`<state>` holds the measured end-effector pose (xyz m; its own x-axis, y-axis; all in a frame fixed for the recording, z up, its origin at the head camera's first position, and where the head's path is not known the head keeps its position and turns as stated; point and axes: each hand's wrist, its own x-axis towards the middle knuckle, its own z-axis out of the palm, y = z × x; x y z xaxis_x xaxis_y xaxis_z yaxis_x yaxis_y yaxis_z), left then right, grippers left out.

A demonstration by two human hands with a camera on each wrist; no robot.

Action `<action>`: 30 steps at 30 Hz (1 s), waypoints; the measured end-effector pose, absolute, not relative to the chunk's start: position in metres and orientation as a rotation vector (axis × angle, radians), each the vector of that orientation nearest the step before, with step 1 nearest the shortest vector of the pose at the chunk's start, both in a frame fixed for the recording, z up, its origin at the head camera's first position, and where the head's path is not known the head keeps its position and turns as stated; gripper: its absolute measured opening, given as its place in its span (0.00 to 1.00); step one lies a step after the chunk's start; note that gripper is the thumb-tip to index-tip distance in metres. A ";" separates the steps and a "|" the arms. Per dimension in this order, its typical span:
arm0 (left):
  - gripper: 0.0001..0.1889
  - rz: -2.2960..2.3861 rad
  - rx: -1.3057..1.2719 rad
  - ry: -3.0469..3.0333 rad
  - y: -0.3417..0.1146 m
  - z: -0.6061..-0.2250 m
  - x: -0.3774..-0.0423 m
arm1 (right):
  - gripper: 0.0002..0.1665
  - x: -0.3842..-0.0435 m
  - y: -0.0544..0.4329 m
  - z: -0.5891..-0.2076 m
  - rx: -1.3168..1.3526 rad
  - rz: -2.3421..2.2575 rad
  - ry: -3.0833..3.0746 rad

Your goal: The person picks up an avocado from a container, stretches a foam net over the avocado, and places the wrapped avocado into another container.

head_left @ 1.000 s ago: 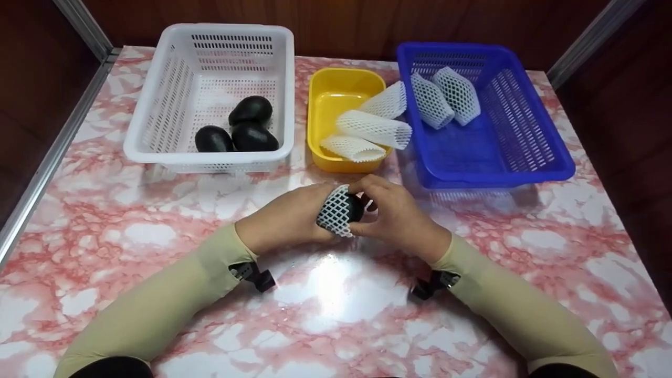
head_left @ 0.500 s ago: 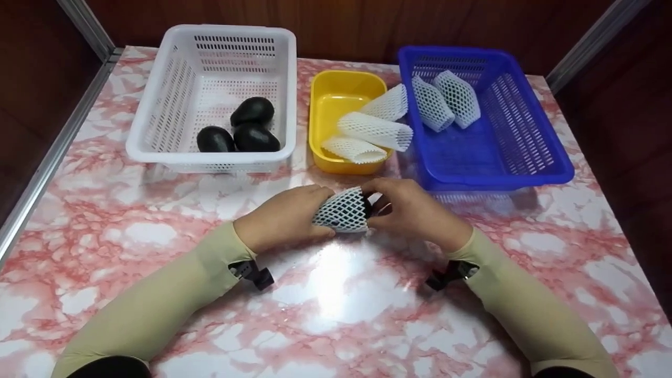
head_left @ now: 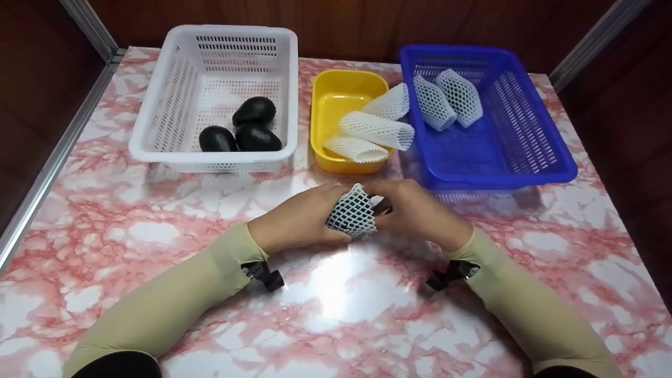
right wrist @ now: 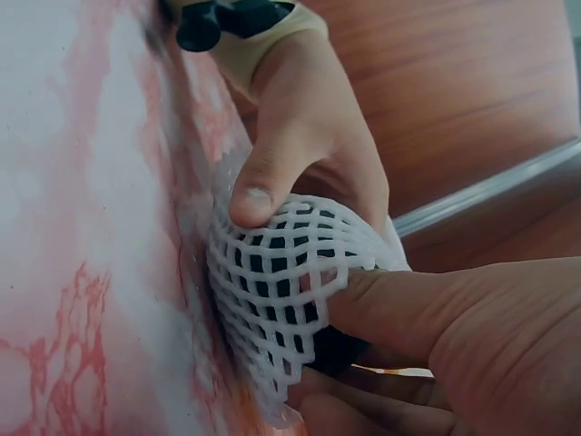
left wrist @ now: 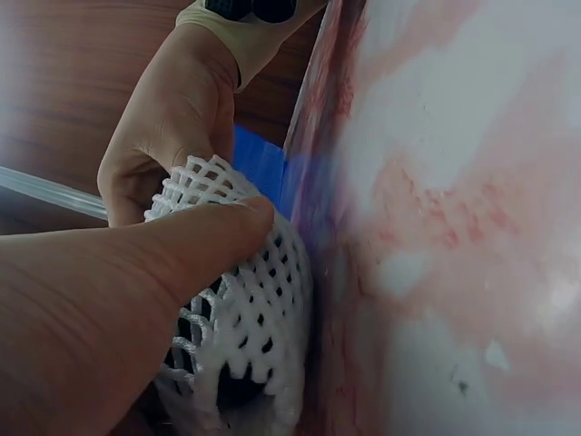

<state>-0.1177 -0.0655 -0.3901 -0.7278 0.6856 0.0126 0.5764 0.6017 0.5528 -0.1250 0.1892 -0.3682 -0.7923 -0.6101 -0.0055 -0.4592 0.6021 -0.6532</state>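
While both hands are working at the near side of the yellow tub, a dark fruit is sitting inside a white foam net sleeve between them. Left hand: fingers are wrapping round the netted fruit, thumb lying across the mesh; the grasp is closing right onto the sleeve. Right hand: fingers are bending with a gap showing between them, thumb and fingertips pinching the sleeve's edge at the fruit's right end. In the right wrist view, dark skin is showing past the sleeve's jagged edge, next to the right hand. Whether the fruit is touching the table cannot be told.

Surroundings: three dark fruits are lying together in the near right part of the white basket, at the person's left. Three white foam sleeves are resting in the yellow tub, their ends projecting over its right rim. In the blue basket, at the right, two netted fruits are lying side by side near the left wall. Beige sleeves are covering both forearms.
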 end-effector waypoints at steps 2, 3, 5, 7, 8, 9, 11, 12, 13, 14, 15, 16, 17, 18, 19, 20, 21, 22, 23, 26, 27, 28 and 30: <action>0.47 0.810 1.058 2.626 -0.062 -0.390 -0.118 | 0.35 -0.125 0.190 -0.368 -0.904 -0.950 2.606; 0.47 0.814 1.058 2.624 -0.061 -0.390 -0.119 | 0.34 -0.125 0.191 -0.367 -0.920 -0.931 2.614; 0.47 0.822 1.058 2.615 -0.059 -0.389 -0.119 | 0.32 -0.125 0.192 -0.365 -0.956 -0.890 2.624; 0.47 0.825 1.058 2.609 -0.060 -0.389 -0.119 | 0.28 -0.125 0.194 -0.361 -0.988 -0.836 2.642; 0.47 0.825 1.055 2.606 -0.061 -0.389 -0.120 | 0.26 -0.124 0.195 -0.359 -0.995 -0.817 2.647; 0.48 0.820 1.045 2.603 -0.062 -0.388 -0.120 | 0.24 -0.124 0.196 -0.357 -1.000 -0.803 2.650; 0.50 0.806 1.023 2.598 -0.066 -0.385 -0.120 | 0.20 -0.124 0.198 -0.354 -1.008 -0.781 2.659; 0.51 0.792 1.011 2.598 -0.069 -0.384 -0.121 | 0.18 -0.124 0.199 -0.353 -1.013 -0.775 2.665; 0.52 0.782 0.998 2.595 -0.072 -0.381 -0.122 | 0.17 -0.124 0.199 -0.352 -1.021 -0.769 2.671; 0.52 0.765 0.980 2.595 -0.076 -0.379 -0.122 | 0.16 -0.124 0.200 -0.352 -1.033 -0.758 2.679; 0.53 0.752 0.962 2.592 -0.081 -0.376 -0.123 | 0.16 -0.124 0.200 -0.351 -1.037 -0.749 2.685; 0.53 0.745 0.959 2.587 -0.085 -0.372 -0.124 | 0.15 -0.124 0.200 -0.351 -1.041 -0.744 2.687; 0.52 0.741 0.956 2.579 -0.090 -0.370 -0.126 | 0.14 -0.124 0.200 -0.351 -1.047 -0.733 2.694; 0.51 0.731 0.956 2.573 -0.095 -0.366 -0.126 | 0.14 -0.124 0.200 -0.351 -1.049 -0.726 2.700; 0.49 0.715 0.950 2.568 -0.101 -0.363 -0.127 | 0.15 -0.124 0.200 -0.350 -1.047 -0.718 2.706; 0.47 0.682 0.945 2.568 -0.106 -0.359 -0.127 | 0.15 -0.124 0.200 -0.350 -1.036 -0.710 2.714; 0.44 0.648 0.937 2.566 -0.110 -0.357 -0.128 | 0.16 -0.124 0.200 -0.349 -1.018 -0.706 2.723; 0.42 0.597 0.926 2.567 -0.113 -0.354 -0.128 | 0.17 -0.124 0.200 -0.348 -1.000 -0.701 2.735; 0.40 0.534 0.904 2.573 -0.117 -0.352 -0.127 | 0.18 -0.124 0.201 -0.346 -0.986 -0.693 2.753; 0.36 0.339 0.841 2.593 -0.123 -0.349 -0.127 | 0.19 -0.124 0.201 -0.343 -0.934 -0.729 2.804; 0.37 0.297 0.828 2.601 -0.123 -0.349 -0.126 | 0.18 -0.123 0.201 -0.343 -0.937 -0.745 2.832; 0.37 0.262 0.821 2.612 -0.123 -0.350 -0.126 | 0.18 -0.122 0.201 -0.342 -0.956 -0.765 2.859; 0.37 0.226 0.820 2.634 -0.123 -0.353 -0.126 | 0.18 -0.121 0.200 -0.344 -1.042 -0.806 2.907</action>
